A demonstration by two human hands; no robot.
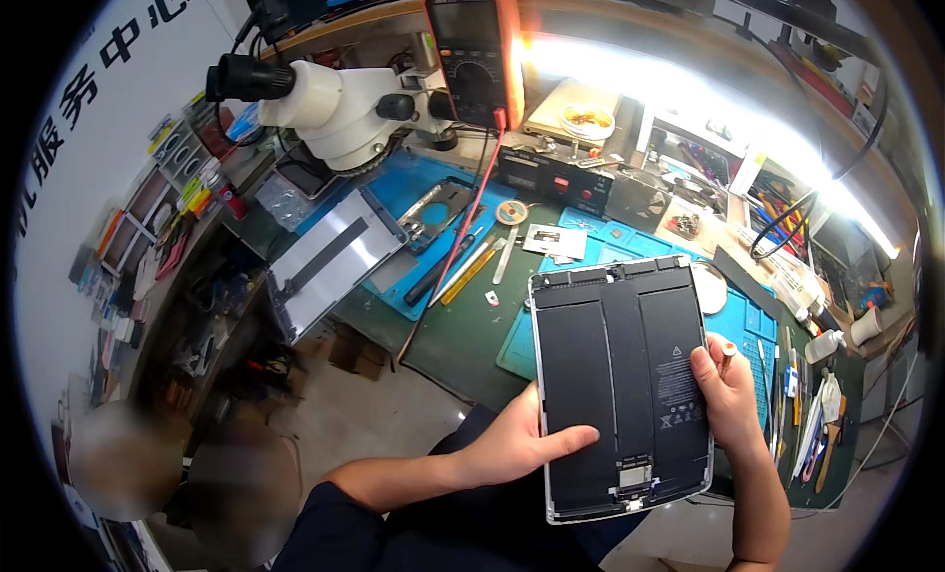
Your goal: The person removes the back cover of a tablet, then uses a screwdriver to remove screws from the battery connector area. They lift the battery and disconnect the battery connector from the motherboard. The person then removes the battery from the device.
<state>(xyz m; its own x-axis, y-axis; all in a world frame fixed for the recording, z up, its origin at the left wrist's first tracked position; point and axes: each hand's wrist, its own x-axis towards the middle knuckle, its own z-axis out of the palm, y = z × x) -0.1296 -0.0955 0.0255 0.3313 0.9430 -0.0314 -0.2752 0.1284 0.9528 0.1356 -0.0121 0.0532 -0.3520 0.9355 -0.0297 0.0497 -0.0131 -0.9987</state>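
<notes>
Currently, thin silver-rimmed open tablet with black battery panels (625,395) held at near edge of green bench (418,350). Left hand (522,434) grasps left edge, thumb across a panel; right hand (730,395) grips right edge plus orange-and-white-ended stick (728,349). Probably light, stiff; panels likely fragile, so rim holds best. Underside, most fingertips, stick's length hidden.

Two hands, the left hand (512,439) and the right hand (731,405), held one opened tablet (622,350). Ahead of the left hand were one multimeter (474,65) and one spool (512,213); farther left, one microscope (320,109) and one flat panel (356,277). Two blue mats, a left mat (396,288) and a right mat (745,326), lay beyond the hands.
</notes>
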